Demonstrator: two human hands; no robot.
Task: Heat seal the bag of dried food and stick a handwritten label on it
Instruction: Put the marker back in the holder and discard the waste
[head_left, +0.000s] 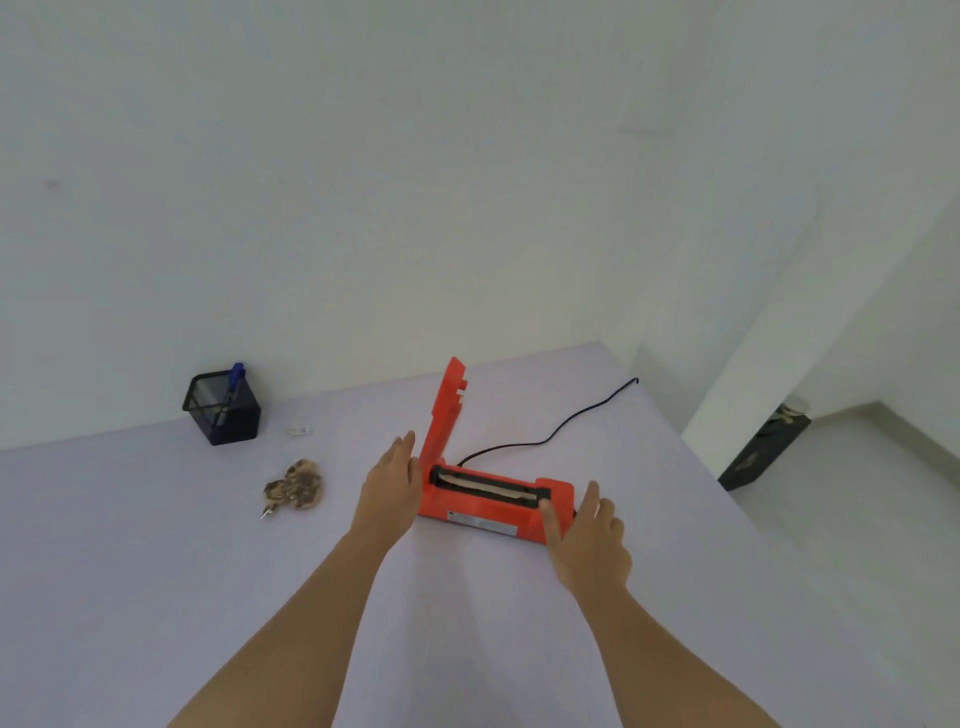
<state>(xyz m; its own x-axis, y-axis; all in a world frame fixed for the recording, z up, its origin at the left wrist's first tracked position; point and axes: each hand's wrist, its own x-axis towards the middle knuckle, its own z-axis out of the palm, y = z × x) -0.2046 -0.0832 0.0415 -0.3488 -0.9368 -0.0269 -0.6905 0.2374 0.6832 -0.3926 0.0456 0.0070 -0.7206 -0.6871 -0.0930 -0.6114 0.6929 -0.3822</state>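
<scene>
While the lid (441, 415) of the orange heat sealer (483, 517) stood raised, my left hand (392, 483) lay flat-fingered just beside it, seemingly to keep it up. My right hand (587, 535) rested with straight fingers against the sealer's right end, likely to steady it. Both grips were released, holding nothing. The bag of dried food (295, 488) lay on the surface (156, 545) to the left, apart from the sealer, not yet loaded.

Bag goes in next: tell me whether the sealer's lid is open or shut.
Open. The lid stands raised almost upright over the sealer base, sealing strip bare.
</scene>
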